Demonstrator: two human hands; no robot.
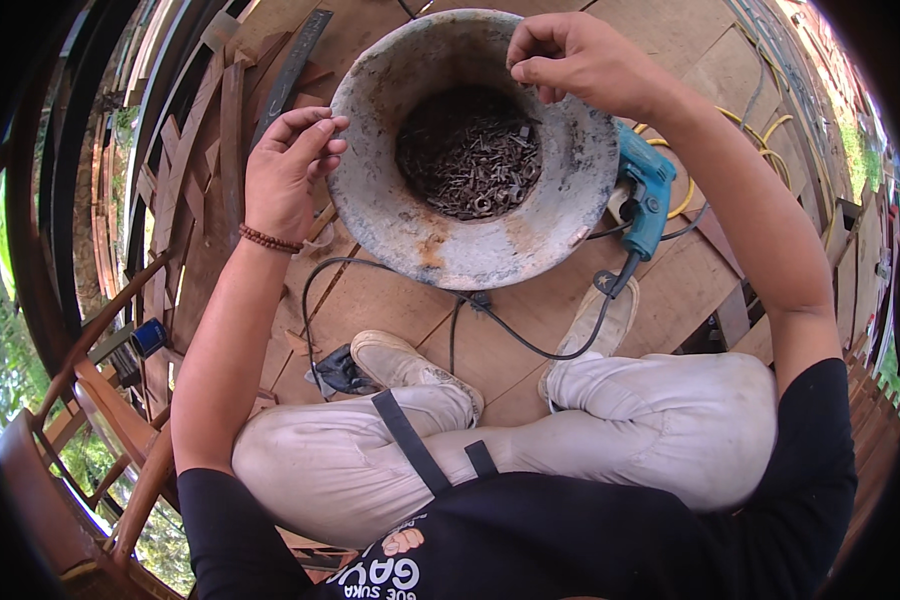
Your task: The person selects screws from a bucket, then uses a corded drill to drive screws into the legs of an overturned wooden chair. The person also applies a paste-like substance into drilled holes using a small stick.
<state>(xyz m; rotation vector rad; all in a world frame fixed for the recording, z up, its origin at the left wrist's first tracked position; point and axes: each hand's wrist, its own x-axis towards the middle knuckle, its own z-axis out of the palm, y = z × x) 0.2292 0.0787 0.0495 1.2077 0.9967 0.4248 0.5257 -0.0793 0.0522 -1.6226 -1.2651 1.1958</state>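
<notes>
A grey, paint-stained bucket (470, 262) stands in front of me with its mouth up. Loose rusty screws and nails (485, 165) cover its bottom. Beside the bucket's left rim is my left hand (292, 165), thumb and fingers drawn together. My right hand (575, 65) hangs over the far right rim with its fingertips pinched. If either hand holds something small, I cannot make it out.
A teal power drill (649, 195) lies against the bucket's right side. Its black cord (530, 345) loops in front of the bucket. Two dark strips (410, 442) rest on my lap. Wooden offcuts (232, 150) are piled at the left; a yellow cable (770, 145) curls at the right.
</notes>
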